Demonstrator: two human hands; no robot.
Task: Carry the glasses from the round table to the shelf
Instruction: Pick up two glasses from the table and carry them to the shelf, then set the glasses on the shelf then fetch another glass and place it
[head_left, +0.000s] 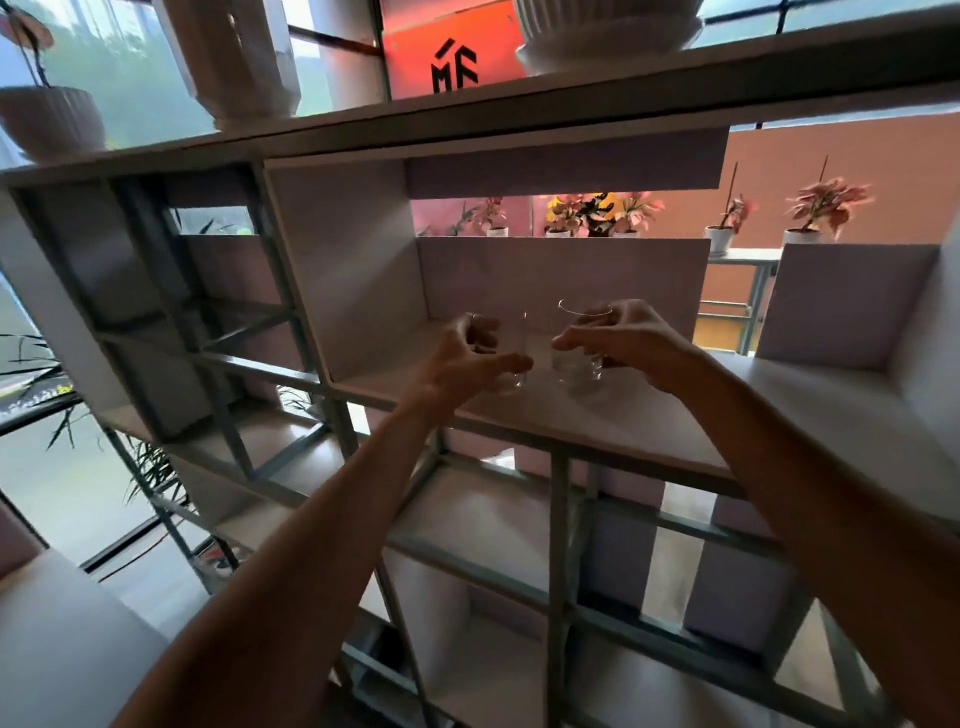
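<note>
Both my hands at the shelf (597, 421): my left hand (467, 358) grips the left glass (515, 330) and my right hand (623, 343) grips the right glass (571, 369). The glasses are upright, near each other but apart, low in its middle compartment.

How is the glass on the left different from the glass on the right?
The left glass is held by the left hand, the right glass by the right hand. The left glass is covered on its left side, the right glass on its right. The right glass's rim shows higher than the left glass's. Both are clear, short, upright, in one shelf compartment.
</note>
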